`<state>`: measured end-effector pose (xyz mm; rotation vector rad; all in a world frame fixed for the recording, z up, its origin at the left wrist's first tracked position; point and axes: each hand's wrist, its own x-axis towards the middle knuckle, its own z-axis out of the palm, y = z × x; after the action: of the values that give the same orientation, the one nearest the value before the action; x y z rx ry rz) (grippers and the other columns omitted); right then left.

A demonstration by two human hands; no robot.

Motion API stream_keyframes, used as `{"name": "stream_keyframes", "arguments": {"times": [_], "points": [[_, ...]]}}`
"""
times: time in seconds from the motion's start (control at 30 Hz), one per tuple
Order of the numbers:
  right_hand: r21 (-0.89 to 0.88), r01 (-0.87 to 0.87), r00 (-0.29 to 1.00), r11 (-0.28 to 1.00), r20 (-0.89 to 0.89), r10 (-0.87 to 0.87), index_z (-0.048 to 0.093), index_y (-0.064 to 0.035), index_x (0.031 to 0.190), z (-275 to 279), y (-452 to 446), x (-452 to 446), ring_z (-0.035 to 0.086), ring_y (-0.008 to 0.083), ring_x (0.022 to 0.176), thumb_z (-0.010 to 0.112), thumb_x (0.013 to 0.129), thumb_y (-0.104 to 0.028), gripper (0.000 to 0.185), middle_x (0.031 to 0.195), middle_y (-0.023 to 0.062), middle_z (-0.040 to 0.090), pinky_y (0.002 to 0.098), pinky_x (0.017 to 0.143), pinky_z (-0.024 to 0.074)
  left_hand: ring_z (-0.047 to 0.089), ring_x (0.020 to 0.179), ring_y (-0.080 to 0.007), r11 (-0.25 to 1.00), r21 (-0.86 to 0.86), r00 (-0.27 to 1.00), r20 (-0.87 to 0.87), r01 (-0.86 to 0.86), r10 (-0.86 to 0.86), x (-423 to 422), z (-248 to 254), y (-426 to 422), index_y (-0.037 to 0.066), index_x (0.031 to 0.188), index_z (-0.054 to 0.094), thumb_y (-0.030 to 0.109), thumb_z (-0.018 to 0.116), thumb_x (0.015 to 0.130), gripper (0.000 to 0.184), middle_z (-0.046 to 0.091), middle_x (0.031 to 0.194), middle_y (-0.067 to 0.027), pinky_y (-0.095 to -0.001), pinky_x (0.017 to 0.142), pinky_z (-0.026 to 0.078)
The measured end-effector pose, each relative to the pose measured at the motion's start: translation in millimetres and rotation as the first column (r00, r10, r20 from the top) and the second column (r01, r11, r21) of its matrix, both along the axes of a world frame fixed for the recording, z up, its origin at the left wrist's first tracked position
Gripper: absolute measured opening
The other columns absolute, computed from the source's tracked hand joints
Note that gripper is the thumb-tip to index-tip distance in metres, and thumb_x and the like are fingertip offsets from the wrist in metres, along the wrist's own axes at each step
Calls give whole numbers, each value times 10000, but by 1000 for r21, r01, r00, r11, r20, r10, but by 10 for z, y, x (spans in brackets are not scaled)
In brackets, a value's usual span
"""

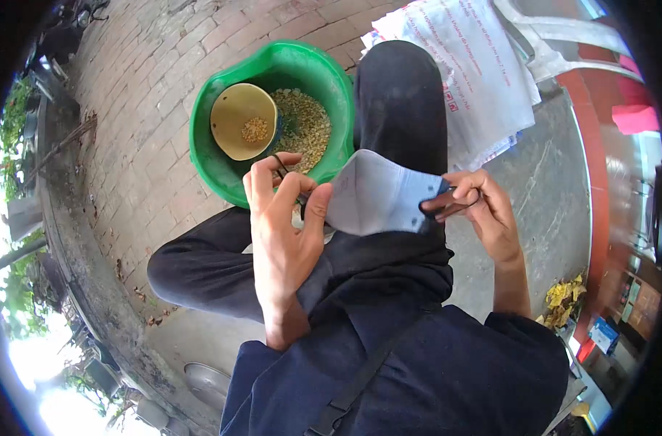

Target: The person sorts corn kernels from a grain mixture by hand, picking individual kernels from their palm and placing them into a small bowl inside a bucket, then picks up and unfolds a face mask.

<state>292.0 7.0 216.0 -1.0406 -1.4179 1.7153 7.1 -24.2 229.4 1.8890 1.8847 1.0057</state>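
Observation:
A pale grey-blue cloth face mask (378, 192) is stretched between my two hands, above my dark-trousered lap. My left hand (283, 218) pinches a dark ear loop at the mask's left end. At the other end, my right hand (485, 211) has its fingers closed on the other dark loop and the mask's edge. Beyond my left hand stands a green basin (200, 156) with small pale yellowish pieces (305, 127) in it. Inside the basin, a tan bowl (233, 109) holds a few more yellow pieces (255, 129).
A stack of printed white sheets or bags (483, 87) lies past my knee, near a white plastic chair (563, 33). Yellow scraps (565, 299) are at the right. Brick paving (142, 94) and a low concrete edge (91, 276) extend along the left.

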Motion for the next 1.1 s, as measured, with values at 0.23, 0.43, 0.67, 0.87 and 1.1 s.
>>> {"name": "stream_keyframes", "arguments": {"times": [0.23, 0.43, 0.67, 0.87, 1.1], "points": [[-79, -50, 998, 996, 40, 53, 512, -8, 1101, 223, 214, -576, 538, 139, 782, 639, 928, -275, 343, 840, 54, 530, 266, 652, 465, 503, 611, -168, 983, -62, 905, 383, -172, 182, -88, 511, -208, -29, 829, 569, 64, 713, 837, 172, 547, 692, -89, -267, 602, 417], [135, -129, 671, 982, -718, 187, 555, -43, 750, 781, 453, -646, 519, 193, 499, 651, 805, -36, 111, 624, 80, 527, 293, 441, 410, 487, 576, -142, 884, 466, 587, 711, 20, -388, -474, 937, -395, -59, 864, 561, 11, 785, 750, 261, 501, 839, -108, -258, 429, 373], [664, -369, -167, 650, -735, 657, 692, 47, 850, 1435, 675, -874, 686, 309, 827, 455, 912, -27, 255, 888, 207, 688, 374, 692, 544, 515, 586, -169, 732, 680, 449, 669, -48, -593, -562, 1306, -275, -1, 883, 548, 56, 723, 783, 210, 495, 823, -70, -250, 465, 447], [618, -259, 260, 742, -696, 670, 704, -14, 921, 948, 756, -484, 688, 280, 916, 561, 901, -107, 171, 998, 149, 710, 345, 787, 559, 569, 621, -190, 615, 761, 277, 649, -207, -709, -464, 1255, -445, 26, 933, 559, 173, 650, 861, 187, 533, 767, -30, -224, 516, 488], [506, -71, 768, 860, -522, 370, 666, -52, 869, 356, 771, -733, 694, 305, 974, 761, 834, -181, 164, 994, 154, 713, 397, 836, 570, 543, 780, -174, 798, 546, 849, 521, -256, -84, -462, 688, -125, 27, 987, 563, -98, 620, 780, 248, 524, 875, -132, -217, 604, 442]]}}
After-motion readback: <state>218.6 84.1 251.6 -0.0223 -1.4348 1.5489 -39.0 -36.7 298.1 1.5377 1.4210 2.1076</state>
